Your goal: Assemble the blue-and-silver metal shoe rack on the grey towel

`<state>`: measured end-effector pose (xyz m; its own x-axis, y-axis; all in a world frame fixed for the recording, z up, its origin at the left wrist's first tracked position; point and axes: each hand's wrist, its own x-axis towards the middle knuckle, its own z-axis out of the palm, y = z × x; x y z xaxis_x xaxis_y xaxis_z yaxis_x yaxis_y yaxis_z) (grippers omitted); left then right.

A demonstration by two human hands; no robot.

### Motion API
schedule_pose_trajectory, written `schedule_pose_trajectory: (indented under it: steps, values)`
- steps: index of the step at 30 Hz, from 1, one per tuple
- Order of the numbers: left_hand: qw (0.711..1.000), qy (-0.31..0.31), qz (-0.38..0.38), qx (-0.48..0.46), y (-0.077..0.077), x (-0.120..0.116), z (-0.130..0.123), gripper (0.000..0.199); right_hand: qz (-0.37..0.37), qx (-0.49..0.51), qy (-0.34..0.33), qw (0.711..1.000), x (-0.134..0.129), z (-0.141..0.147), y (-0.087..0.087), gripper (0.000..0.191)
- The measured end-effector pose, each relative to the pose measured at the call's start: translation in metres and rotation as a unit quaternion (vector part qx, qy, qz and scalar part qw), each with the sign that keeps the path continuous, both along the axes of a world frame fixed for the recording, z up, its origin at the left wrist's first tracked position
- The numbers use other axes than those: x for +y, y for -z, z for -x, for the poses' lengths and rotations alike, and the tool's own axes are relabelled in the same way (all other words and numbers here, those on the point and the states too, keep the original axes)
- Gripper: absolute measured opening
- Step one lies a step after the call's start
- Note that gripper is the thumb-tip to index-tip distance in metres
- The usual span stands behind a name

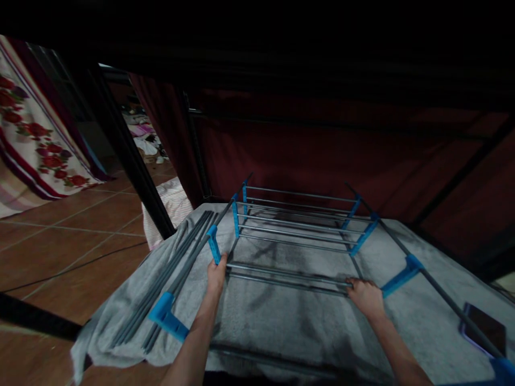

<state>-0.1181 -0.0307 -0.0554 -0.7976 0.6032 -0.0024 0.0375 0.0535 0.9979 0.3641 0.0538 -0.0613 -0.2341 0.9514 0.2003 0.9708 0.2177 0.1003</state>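
A rack frame of grey metal tubes with blue plastic brackets lies on a grey blanket (281, 316). My left hand (216, 276) is closed around the left end of a pair of metal rods (285, 276), just below a blue bracket (214, 244). Fingers of my right hand (365, 296) curl over the right end of the same rods, beside another blue bracket (402, 276). Farther back, several crossbars (298, 228) span between blue brackets on the two side tubes. The exact seating of the rod ends is hidden by my hands.
Several loose grey tubes (164, 284) lie along the blanket's left side. A phone-like dark flat object (483, 327) rests at the right, partly under a side tube. A black post (129, 150) stands at left; a dark red curtain (298, 145) hangs behind.
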Motion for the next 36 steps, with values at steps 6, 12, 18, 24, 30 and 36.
schedule_pose_trajectory:
  steps: [6, 12, 18, 24, 30, 36]
  values:
    - [1.000, -0.005, -0.002, 0.006, -0.005, -0.001, -0.002, 0.055, -0.003, 0.005, -0.004, 1.000, -0.002, 0.003, -0.004, 0.026]
    - [1.000, -0.009, -0.015, 0.014, -0.004, 0.000, -0.001, 0.053, -0.024, 0.021, -0.013, 0.999, -0.004, 0.005, -0.003, 0.026]
    - [0.999, -0.030, -0.018, 0.026, 0.009, 0.005, -0.001, 0.052, -0.075, 0.042, -0.037, 0.996, -0.004, 0.001, 0.009, 0.025]
    - [0.996, -0.051, -0.010, 0.070, 0.014, 0.000, -0.004, 0.047, -0.098, 0.053, -0.063, 0.992, -0.002, -0.004, 0.020, 0.028]
    - [0.993, -0.053, 0.000, 0.101, 0.031, -0.031, -0.021, 0.049, -0.128, 0.051, -0.073, 0.988, 0.001, -0.010, 0.032, 0.028]
    - [0.946, 0.145, 0.035, 0.289, 0.035, -0.127, -0.056, 0.036, -0.159, 0.045, -0.085, 0.983, 0.007, -0.016, 0.043, 0.030]
